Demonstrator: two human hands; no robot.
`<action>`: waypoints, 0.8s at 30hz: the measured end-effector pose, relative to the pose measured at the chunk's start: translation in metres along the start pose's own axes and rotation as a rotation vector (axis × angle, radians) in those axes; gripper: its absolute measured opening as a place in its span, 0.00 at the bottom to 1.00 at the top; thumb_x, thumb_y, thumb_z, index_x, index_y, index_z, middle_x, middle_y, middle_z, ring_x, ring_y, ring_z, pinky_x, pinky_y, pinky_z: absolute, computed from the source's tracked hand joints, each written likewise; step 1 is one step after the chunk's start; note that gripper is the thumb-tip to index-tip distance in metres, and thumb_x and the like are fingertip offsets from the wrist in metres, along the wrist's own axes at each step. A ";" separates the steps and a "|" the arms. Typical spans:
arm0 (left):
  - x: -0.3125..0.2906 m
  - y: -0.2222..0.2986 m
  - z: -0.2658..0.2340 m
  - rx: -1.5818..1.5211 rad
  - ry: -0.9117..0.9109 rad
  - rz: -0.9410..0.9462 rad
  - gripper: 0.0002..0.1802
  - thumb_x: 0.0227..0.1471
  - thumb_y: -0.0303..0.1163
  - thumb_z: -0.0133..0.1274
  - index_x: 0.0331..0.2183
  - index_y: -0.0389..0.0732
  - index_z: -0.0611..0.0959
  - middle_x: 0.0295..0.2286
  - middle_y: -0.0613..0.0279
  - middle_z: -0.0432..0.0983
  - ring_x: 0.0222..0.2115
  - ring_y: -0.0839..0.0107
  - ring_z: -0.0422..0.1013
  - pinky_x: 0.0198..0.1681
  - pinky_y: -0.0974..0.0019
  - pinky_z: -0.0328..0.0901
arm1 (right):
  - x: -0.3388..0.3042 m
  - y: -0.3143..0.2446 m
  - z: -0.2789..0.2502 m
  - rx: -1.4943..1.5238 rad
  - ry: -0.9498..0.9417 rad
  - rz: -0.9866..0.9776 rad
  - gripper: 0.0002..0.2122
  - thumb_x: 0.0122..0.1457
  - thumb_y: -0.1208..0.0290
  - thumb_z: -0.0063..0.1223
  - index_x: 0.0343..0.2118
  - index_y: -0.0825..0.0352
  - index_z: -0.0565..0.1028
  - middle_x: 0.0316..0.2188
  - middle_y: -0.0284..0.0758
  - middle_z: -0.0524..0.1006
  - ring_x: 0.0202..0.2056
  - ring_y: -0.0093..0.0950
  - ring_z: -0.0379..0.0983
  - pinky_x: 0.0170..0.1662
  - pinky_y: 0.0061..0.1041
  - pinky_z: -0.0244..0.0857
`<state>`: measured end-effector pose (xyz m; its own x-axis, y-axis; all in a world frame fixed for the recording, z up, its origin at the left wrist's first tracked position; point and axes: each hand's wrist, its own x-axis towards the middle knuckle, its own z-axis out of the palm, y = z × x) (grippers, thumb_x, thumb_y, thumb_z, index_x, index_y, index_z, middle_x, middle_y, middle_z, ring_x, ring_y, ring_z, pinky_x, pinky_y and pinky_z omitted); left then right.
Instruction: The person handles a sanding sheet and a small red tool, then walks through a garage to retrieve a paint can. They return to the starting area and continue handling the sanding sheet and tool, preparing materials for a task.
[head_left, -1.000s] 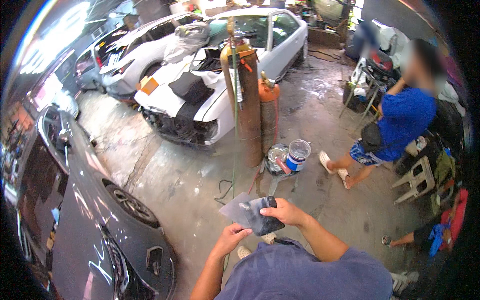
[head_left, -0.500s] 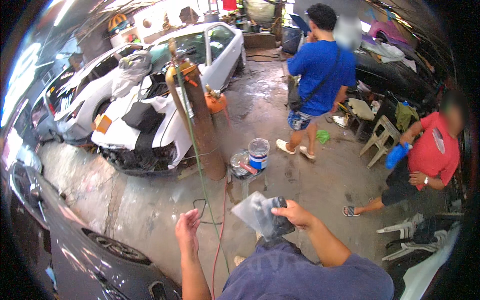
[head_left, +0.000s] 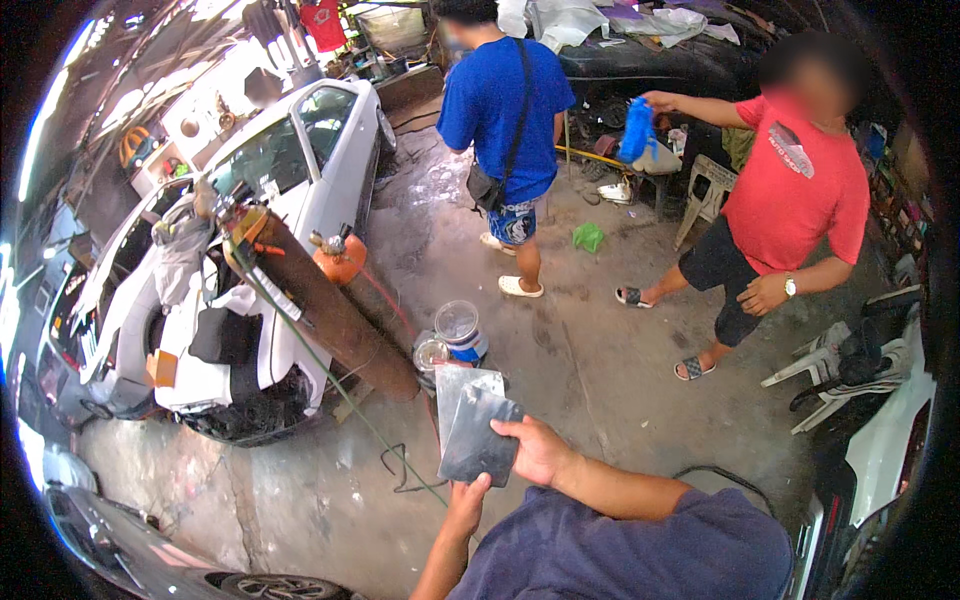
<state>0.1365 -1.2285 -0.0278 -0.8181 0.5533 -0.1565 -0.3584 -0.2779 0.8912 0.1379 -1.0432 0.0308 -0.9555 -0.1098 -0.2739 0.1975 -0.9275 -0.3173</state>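
My right hand (head_left: 543, 453) pinches a dark grey, flat, square-cornered sheet (head_left: 476, 440) by its right edge, thumb on top. A paler, whitish-grey sheet (head_left: 456, 386) sticks out behind it at the upper left; I cannot make out the material of either. At the lower edge of the dark sheet, my left hand (head_left: 466, 505) grips it with the thumb in front, its other fingers mostly hidden. Just beyond the sheets stand a blue-and-white paint pail (head_left: 465, 335) and a smaller open can (head_left: 431, 352).
A tall brown gas cylinder (head_left: 325, 310) leans by a white car (head_left: 330, 130) under repair. A green hose crosses the floor. A dark car (head_left: 170, 560) is at lower left. One person wears a blue shirt (head_left: 515, 110); another, in red (head_left: 790, 190), holds out a blue object (head_left: 637, 130).
My left hand, open before, has come to the sheets and grips the dark one. The view has turned. The person in red has stepped closer and stretched out an arm.
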 end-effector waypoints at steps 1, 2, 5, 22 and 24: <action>0.016 0.002 0.006 -0.006 0.070 -0.011 0.42 0.55 0.37 0.59 0.64 0.34 0.59 0.59 0.55 0.64 0.60 0.57 0.62 0.63 0.52 0.57 | 0.003 -0.009 0.001 -0.012 -0.022 -0.005 0.12 0.64 0.75 0.52 0.50 0.67 0.74 0.47 0.37 0.79 0.48 0.35 0.77 0.56 0.39 0.69; 0.029 0.015 0.022 -0.009 0.137 -0.031 0.38 0.54 0.33 0.58 0.62 0.35 0.63 0.58 0.55 0.66 0.60 0.60 0.62 0.63 0.55 0.55 | 0.009 -0.019 0.000 -0.029 -0.031 -0.025 0.12 0.64 0.75 0.52 0.50 0.66 0.74 0.47 0.36 0.79 0.49 0.33 0.77 0.56 0.38 0.69; 0.068 0.020 0.046 0.212 0.139 0.026 0.32 0.55 0.33 0.57 0.58 0.34 0.69 0.53 0.57 0.70 0.55 0.63 0.65 0.59 0.61 0.61 | 0.028 -0.053 -0.002 -0.023 -0.026 -0.064 0.13 0.63 0.76 0.53 0.50 0.66 0.74 0.46 0.36 0.80 0.49 0.32 0.77 0.55 0.37 0.69; 0.214 -0.017 0.023 0.679 0.006 0.100 0.25 0.53 0.26 0.52 0.54 0.38 0.74 0.51 0.56 0.72 0.51 0.61 0.69 0.56 0.57 0.65 | 0.060 -0.173 0.005 -1.765 -0.646 -0.951 0.25 0.53 0.81 0.55 0.56 0.65 0.71 0.58 0.40 0.71 0.58 0.39 0.69 0.62 0.37 0.62; 0.208 -0.018 0.034 0.950 -0.057 0.177 0.28 0.54 0.27 0.51 0.57 0.37 0.70 0.54 0.52 0.69 0.56 0.60 0.65 0.60 0.58 0.60 | 0.067 -0.172 0.002 -1.685 -0.635 -0.933 0.30 0.47 0.81 0.56 0.58 0.64 0.70 0.59 0.42 0.71 0.60 0.41 0.67 0.63 0.39 0.60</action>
<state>-0.0115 -1.0815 -0.0619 -0.7931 0.6090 0.0117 0.3013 0.3756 0.8765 0.0398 -0.8923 0.0691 -0.7188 -0.3228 0.6157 -0.6941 0.3840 -0.6090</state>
